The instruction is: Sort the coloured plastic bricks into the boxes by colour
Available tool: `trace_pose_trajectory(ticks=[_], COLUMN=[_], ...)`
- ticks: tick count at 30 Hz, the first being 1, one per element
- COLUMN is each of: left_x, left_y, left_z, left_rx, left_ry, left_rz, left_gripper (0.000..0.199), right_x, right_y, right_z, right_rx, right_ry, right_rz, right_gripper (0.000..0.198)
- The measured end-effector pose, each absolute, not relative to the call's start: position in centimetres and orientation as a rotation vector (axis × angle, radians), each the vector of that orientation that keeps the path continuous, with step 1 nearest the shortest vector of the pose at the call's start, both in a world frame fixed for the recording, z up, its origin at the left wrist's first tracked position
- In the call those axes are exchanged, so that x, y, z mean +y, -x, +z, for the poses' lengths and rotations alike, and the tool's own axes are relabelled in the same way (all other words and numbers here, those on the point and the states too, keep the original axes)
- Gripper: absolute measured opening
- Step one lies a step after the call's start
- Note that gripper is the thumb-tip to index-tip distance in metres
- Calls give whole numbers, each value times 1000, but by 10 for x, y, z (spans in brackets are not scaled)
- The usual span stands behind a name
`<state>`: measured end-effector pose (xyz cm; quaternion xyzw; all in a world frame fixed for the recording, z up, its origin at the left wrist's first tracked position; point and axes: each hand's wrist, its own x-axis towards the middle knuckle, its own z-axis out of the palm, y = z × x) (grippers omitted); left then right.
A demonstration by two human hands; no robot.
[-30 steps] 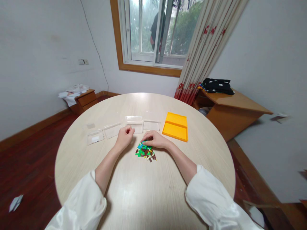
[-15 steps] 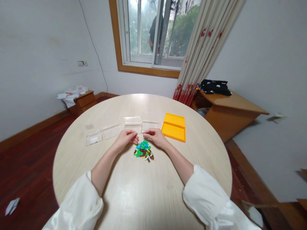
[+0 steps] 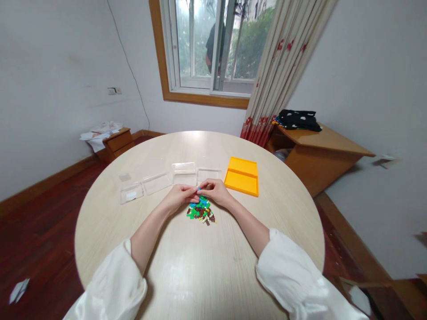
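My left hand (image 3: 180, 198) and my right hand (image 3: 216, 191) meet at the fingertips just above the far side of a pile of small building bricks (image 3: 200, 210). A small blue brick (image 3: 199, 190) shows at the fingertips of my right hand, which pinches it. The fingers of my left hand are closed beside it; what they hold, if anything, is too small to make out. Green, blue, brown, cream and a few yellow pieces make up the loose heap on the round table (image 3: 200, 266).
Beyond my hands stand several clear plastic trays: a double one (image 3: 184, 167), a flat one (image 3: 156, 183) and a small one (image 3: 131, 193) with a white piece inside. An open yellow case (image 3: 242, 175) lies right of them. A wooden desk (image 3: 327, 144) stands past the table's right edge.
My left hand has moved right, and its fingertips now meet those of my right hand. Earlier a gap lay between them. The heap and the trays have stayed put.
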<state>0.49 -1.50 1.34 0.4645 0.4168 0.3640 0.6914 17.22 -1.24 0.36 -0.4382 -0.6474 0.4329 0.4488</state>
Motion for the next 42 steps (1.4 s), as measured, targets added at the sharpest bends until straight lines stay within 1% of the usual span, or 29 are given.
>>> trace_pose_trajectory(ticks=[14,19,25,29,33,42], left_x=[-15,-13,-12,-12,-10,-9], left_y=[-7,-4,-2,0,1,2], left_z=[17,17,19,19,18,18], left_rx=[949,938,957,945,951,955], left_ry=[-1036,-1051,-1044,-1056,-1047,-1024], left_rz=[843,846,878,891,923,931], left_gripper=[17,17,13,15,18,14], right_x=[-12,-10,-9,-8,-9,-11], right_y=[-173,-173,-174,-175,-177,-181], right_z=[3,0,3,4,6,12], right_rx=[-1676,-1643,-1661,-1711,-1810,-1929], right_ry=[1038,1047,1093,1140,1134,1046], right_rz=[1054,1104,1046,1040,1084,1158], right_gripper=[32,38,21,15,20,23])
